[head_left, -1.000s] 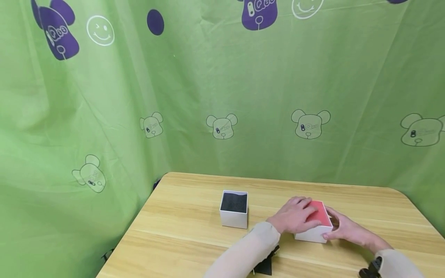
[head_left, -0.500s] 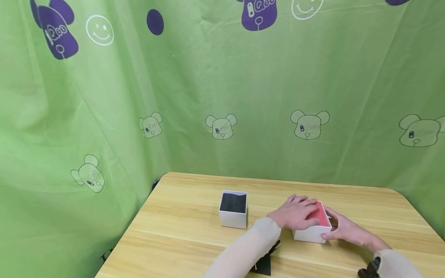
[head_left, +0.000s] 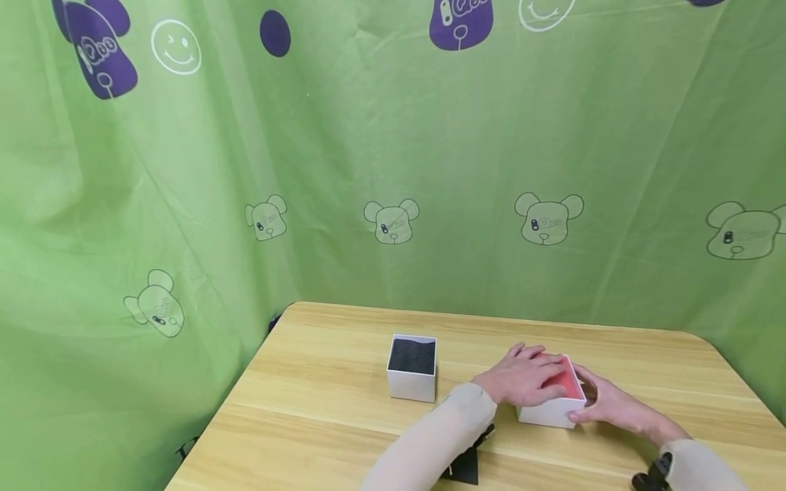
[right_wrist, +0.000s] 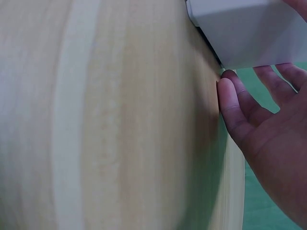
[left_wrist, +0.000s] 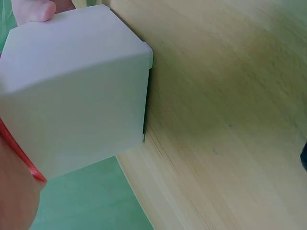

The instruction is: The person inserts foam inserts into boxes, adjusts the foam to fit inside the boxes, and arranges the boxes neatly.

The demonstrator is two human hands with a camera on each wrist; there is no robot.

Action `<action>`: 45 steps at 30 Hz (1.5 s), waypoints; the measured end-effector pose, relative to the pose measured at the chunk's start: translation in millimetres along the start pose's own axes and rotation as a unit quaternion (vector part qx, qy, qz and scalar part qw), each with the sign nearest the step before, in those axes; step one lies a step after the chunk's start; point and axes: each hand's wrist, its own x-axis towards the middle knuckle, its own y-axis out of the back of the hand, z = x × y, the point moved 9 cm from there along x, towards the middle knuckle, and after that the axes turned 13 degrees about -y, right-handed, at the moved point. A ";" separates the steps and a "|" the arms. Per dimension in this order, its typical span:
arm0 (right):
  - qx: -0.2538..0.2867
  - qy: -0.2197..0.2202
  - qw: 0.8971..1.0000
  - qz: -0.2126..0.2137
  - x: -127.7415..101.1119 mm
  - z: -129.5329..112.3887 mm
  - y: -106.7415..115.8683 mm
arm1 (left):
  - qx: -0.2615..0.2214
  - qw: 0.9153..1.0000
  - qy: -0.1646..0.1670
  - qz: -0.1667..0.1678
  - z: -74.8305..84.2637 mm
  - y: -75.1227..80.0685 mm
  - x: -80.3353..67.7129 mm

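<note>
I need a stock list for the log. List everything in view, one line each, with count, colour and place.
Square white cardboard box with red lining: one, white outside and red inside, on the table's right half, between both hands.
Square white cardboard box with black foam insert: one, white and black, left of the red-lined box, standing apart.
Wooden table: one, light wood, foreground.
Green printed fabric backdrop: one, green with bear and smiley prints, behind and left of the table.
Left hand: one, lying over the red-lined box's top.
Right hand: one, fingers against that box's right side.
</note>
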 end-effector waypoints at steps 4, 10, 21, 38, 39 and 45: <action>0.005 -0.005 1.000 0.000 0.8 -0.4 0.2 | -0.003 1.000 0.004 -0.002 0.1 2.0 0.3; 0.008 -0.003 1.000 -0.010 0.5 -1.0 -2.2 | -0.009 1.000 0.006 -0.001 0.4 2.6 -1.3; 0.042 0.018 0.999 -0.030 -1.1 -3.1 -4.2 | -0.041 0.998 0.007 0.043 -21.0 -0.8 -26.8; 0.044 0.006 0.999 -0.029 -1.0 3.5 -3.2 | -0.045 0.999 -0.002 0.006 -23.6 -3.9 -45.0; 0.045 0.007 0.999 -0.030 -1.0 3.6 -3.0 | -0.045 0.999 -0.001 0.006 -23.4 -3.8 -44.6; 0.048 0.015 0.998 -0.032 -0.1 2.3 -2.7 | -0.048 0.999 0.010 0.002 -22.8 -4.0 -40.9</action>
